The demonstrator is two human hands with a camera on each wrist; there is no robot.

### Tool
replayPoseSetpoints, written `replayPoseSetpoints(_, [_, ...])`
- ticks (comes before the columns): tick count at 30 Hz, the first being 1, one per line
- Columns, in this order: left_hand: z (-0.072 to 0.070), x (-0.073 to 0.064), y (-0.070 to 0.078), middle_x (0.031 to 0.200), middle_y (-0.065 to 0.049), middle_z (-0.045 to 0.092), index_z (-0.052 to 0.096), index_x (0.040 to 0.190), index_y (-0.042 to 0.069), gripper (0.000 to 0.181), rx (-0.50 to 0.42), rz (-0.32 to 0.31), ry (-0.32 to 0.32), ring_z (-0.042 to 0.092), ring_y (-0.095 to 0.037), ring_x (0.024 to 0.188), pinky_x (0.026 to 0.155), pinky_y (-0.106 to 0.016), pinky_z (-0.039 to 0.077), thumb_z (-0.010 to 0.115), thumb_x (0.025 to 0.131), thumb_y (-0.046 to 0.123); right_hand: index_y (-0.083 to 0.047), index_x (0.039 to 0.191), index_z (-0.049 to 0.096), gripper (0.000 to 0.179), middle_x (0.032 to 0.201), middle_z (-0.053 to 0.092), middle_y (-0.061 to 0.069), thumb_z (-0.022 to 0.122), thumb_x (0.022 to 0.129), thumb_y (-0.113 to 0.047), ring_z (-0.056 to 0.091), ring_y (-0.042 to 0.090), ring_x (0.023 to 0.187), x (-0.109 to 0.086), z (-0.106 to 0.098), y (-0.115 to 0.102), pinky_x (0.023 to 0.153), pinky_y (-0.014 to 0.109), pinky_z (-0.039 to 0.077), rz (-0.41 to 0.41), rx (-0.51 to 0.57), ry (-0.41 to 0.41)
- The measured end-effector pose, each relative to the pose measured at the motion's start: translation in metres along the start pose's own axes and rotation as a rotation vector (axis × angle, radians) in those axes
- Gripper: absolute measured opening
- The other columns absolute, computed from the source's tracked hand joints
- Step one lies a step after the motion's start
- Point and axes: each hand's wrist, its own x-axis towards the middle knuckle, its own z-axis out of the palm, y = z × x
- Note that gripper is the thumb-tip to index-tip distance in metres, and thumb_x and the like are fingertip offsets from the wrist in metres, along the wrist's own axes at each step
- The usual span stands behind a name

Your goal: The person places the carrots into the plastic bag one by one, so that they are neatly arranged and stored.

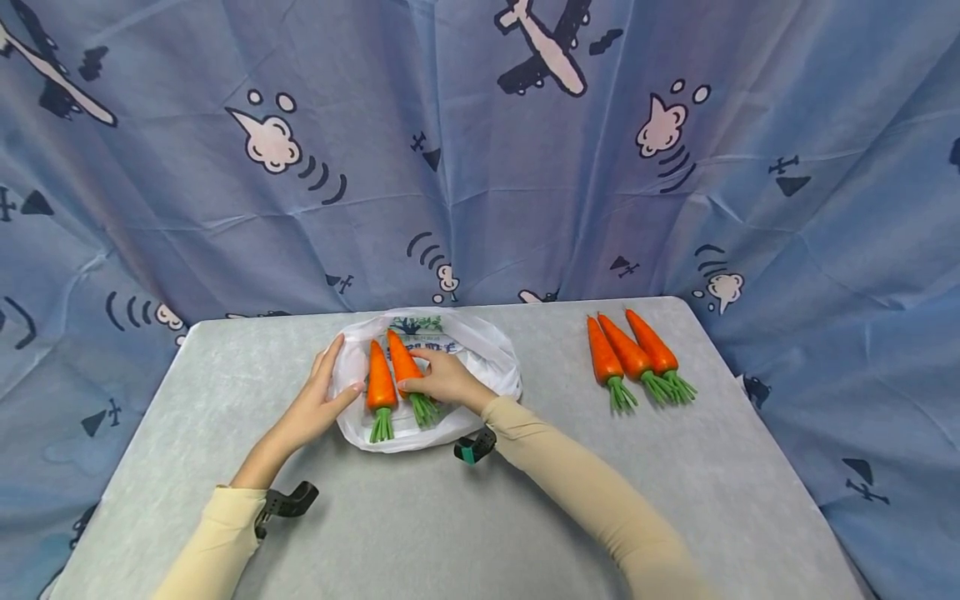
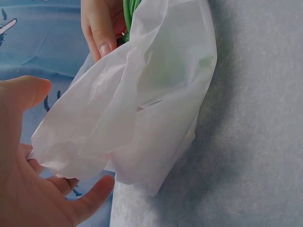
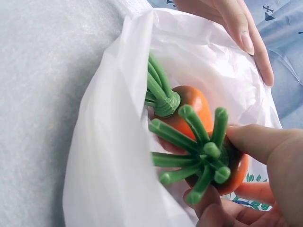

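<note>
A white plastic bag (image 1: pixel 491 354) with green and blue print lies spread open on the table, its rim raised. Inside it is one orange carrot (image 1: pixel 380 383) with a green stem tuft. Beside that, my right hand (image 1: pixel 447 382) grips a second carrot (image 1: pixel 402 358) between thumb and fingers. The right wrist view shows this held carrot's green stems (image 3: pixel 203 153) pointing toward the camera. My left hand (image 1: pixel 318 408) touches the bag's left rim with its fingers extended and its thumb apart. In the left wrist view, the bag wall (image 2: pixel 142 99) hides most of the contents.
Three more carrots, among them the leftmost one (image 1: pixel 604 358), lie side by side at the table's right. The grey-white table (image 1: pixel 420 525) ends against a blue patterned curtain (image 1: pixel 465 167) at the back. Dark wrist cameras are strapped at both of my wrists.
</note>
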Motion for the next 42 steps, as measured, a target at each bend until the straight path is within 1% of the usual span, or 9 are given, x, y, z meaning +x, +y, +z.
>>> replayPoseSetpoints(4, [0.0001,0.0005,0.0006,0.158,-0.026,0.019,0.002,0.161,0.016,0.087,0.006,-0.006,-0.006,0.029,-0.045,0.141,0.114,-0.069,0.025,0.061,0.098,0.025,-0.014,0.148,0.046,0.070,0.055,0.045,-0.005,0.073,0.088,-0.037,0.044,0.009,0.045,0.0009,0.0012,0.0021,0.045,0.021,0.040,0.001,-0.002,-0.002])
replayPoseSetpoints(9, [0.0007,0.0008,0.0011,0.158,-0.026,0.019,0.004,0.161,0.016,0.086,0.005,0.003,-0.002,0.030,-0.046,0.141,0.114,-0.069,0.025,0.062,0.098,0.024,-0.014,0.148,0.047,0.069,0.055,0.043,-0.005,0.073,0.088,-0.036,0.043,0.008,0.045,0.0014,0.0026,0.0037,0.044,0.020,0.040,-0.003,-0.021,-0.006])
replayPoseSetpoints(16, [0.0018,0.0010,0.0010,0.158,-0.028,0.018,0.004,0.161,0.014,0.086,0.008,0.022,0.009,0.029,-0.048,0.141,0.113,-0.071,0.025,0.062,0.097,0.022,-0.013,0.148,0.046,0.069,0.055,0.047,-0.005,0.073,0.089,-0.036,0.044,0.007,0.044,0.0026,0.0047,0.0059,0.044,0.021,0.040,-0.005,-0.011,-0.002])
replayPoseSetpoints(26, [0.0012,0.0013,0.0006,0.156,-0.028,0.020,0.004,0.161,0.013,0.086,0.003,0.028,0.007,0.030,-0.046,0.141,0.113,-0.069,0.025,0.062,0.097,0.022,-0.011,0.148,0.046,0.069,0.056,0.048,-0.005,0.073,0.089,-0.034,0.046,0.007,0.045,0.0025,0.0066,0.0058,0.044,0.020,0.041,-0.009,0.011,-0.016])
replayPoseSetpoints(33, [0.0007,0.0013,0.0007,0.158,-0.027,0.018,0.004,0.161,0.014,0.087,0.007,0.015,0.004,0.026,-0.047,0.144,0.115,-0.070,0.022,0.062,0.097,0.023,-0.013,0.148,0.046,0.068,0.056,0.048,-0.005,0.072,0.089,-0.035,0.045,0.007,0.045,0.0044,0.0077,0.0069,0.044,0.020,0.040,-0.009,0.001,-0.020])
replayPoseSetpoints(37, [0.0007,0.0018,0.0012,0.158,-0.026,0.018,0.004,0.161,0.015,0.087,0.006,0.009,0.000,0.026,-0.048,0.144,0.115,-0.070,0.023,0.062,0.097,0.023,-0.014,0.148,0.047,0.067,0.057,0.049,-0.005,0.072,0.089,-0.035,0.045,0.007,0.045,0.0054,0.0081,0.0069,0.044,0.020,0.040,-0.012,-0.012,-0.018])
replayPoseSetpoints(42, [0.0010,0.0014,0.0007,0.158,-0.028,0.018,0.003,0.161,0.014,0.086,0.011,0.012,-0.004,0.027,-0.048,0.143,0.114,-0.070,0.023,0.061,0.098,0.023,-0.014,0.147,0.047,0.066,0.059,0.050,-0.004,0.072,0.089,-0.035,0.047,0.007,0.046,0.0047,0.0090,0.0069,0.045,0.019,0.040,-0.014,0.000,-0.024])
